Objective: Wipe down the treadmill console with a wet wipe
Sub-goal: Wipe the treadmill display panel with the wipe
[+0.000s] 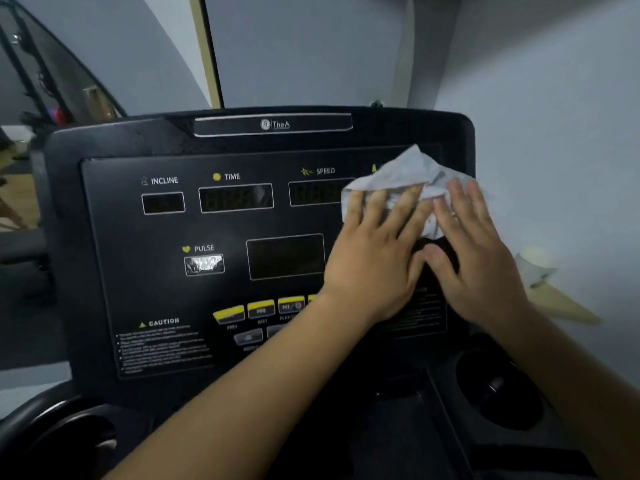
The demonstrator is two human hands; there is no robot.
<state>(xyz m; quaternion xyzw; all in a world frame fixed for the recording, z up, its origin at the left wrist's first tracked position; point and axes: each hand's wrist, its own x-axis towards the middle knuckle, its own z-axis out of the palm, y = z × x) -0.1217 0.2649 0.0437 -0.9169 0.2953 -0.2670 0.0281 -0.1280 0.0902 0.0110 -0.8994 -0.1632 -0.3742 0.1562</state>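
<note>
Your left hand [374, 251] lies flat on the console [114, 271], fingers straight and a little spread, their tips pressing the lower edge of the wipe [405, 174]. Your right hand [479, 261] lies just beside it, also flat with fingers straight and spread, its fingertips on the wipe's right part; both hands are wide open, palms down. Your two thumbs meet between the hands, over a dark patch of the panel. The wipe is pale grey and crumpled, spread against the upper right corner of the console face, one corner pointing up toward the top rim. It covers the right end of the SPEED window [317, 192] and most of a yellow mark to that window's right. Left of your hands the panel shows the INCLINE window [163, 203], the TIME window [236, 198], a PULSE window [204, 265] with a bright glare on it, and a larger dark screen [285, 257] in the middle. Your left wrist crosses a row of yellow buttons [246, 310], hiding its right end. A CAUTION label [162, 344] sits at the lower left. Below the panel, a round cup holder [498, 389] lies just left of your right forearm, and a second cup holder [79, 434] at the lower left. A grey wall [554, 98] stands behind
</note>
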